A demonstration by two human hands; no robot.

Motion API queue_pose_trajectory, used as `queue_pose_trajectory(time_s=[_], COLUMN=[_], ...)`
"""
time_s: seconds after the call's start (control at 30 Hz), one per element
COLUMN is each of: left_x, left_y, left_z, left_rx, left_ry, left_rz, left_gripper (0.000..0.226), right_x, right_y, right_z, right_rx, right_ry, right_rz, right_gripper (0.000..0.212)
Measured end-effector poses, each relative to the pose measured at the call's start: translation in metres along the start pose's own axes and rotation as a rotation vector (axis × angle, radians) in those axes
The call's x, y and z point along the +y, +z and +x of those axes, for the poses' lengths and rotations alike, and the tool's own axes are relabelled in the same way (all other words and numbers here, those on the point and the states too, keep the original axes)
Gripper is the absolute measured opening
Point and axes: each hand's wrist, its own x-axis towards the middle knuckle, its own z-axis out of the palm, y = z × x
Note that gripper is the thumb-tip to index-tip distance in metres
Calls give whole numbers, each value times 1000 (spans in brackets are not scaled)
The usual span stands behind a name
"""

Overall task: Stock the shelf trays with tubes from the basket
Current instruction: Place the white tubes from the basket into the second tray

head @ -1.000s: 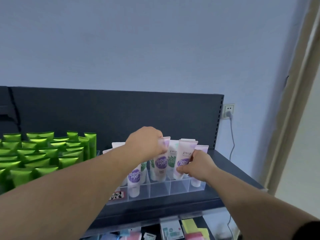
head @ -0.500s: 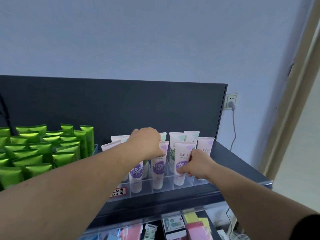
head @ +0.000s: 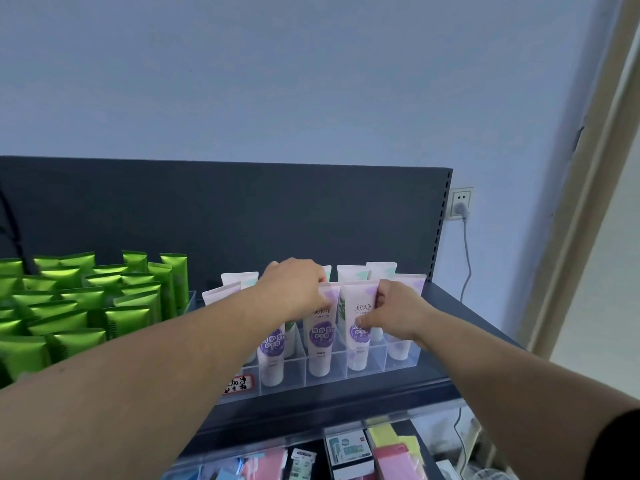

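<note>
Your right grip [head: 398, 315] is pinching the right tube [head: 358, 297] between thumb and fingers. That tube is standing cap down in a slot of the clear tray [head: 294, 377] on the top shelf [head: 460, 315]. Your left grip [head: 294, 289] is curling over the top of the left tube [head: 323, 341], which is standing in the next slot, just beside the right one. The basket is not showing here.

Here is what could be going wrong. The tubes are tall and thin, and they are leaning close together. If you are pulling your hands away fast, you may be tipping one over, and it may be knocking down its neighbours. If you are pushing down too hard, you may be sliding the tray, and it is sitting near the front edge of the shelf. If you are squeezing too tight, you may be denting a soft tube. Your left arm is also crossing low over the tubes at the left end of the tray, so lifting it carelessly may be dragging one out. The green tubes [head: 131, 306] are standing near too.
</note>
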Motion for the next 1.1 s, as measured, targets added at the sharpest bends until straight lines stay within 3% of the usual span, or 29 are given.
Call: queue_pose_trajectory(time_s=[0.23,0.6,0.8,0.97,1.1], left_x=[2,5,2,-15,-49], left_y=[2,-2,-2,-10,-33], left_z=[-2,-17,-18,-31,-55], left_rx=[38,74,113,259,365], left_ry=[-32,-13,-2,22,-69], left_rz=[-65,-43,-37,-61,-137], left_gripper=[13,22,31,33,30], right_x=[-11,-17,-20,-21,-30], right_y=[-3,-9,-9,-5,-2], right_z=[-6,-9,-11,-19,-29], right_rx=[151,109,110,243,360], right_ry=[-131,-149,-144,-262,-416], right_rz=[-56,-69,-40,-118,-177], right_gripper=[31,25,33,32,26])
